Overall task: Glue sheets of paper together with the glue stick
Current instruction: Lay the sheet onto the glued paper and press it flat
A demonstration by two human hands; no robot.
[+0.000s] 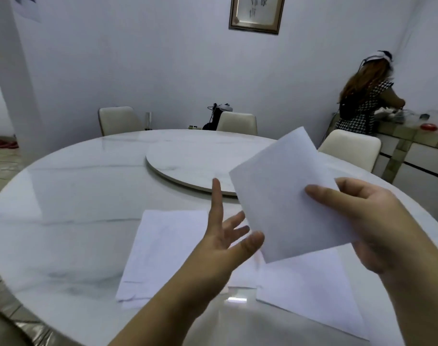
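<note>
Right hand (372, 226): grips the sheet (285, 196) at its right edge, thumb on the near face, remaining fingers behind it. The sheet is held in the air above the table (70, 201), clear of the surface. Its face is turned toward the camera. Its long axis runs from the lower corner nearest the camera up and away to the far upper corner, tilted slightly right; the upper corner points toward the far wall.

Left hand (225, 236): open, fingers spread and straight, palm facing right. It holds nothing. The thumb lies just beside the sheet's lower left edge; contact cannot be determined.

On the table: a left stack (160, 250) of paper lies flat under the left forearm. A right stack (310, 290) lies flat below the held sheet. A turntable (188, 163) sits at the table centre.

No glue stick is identifiable.
</note>
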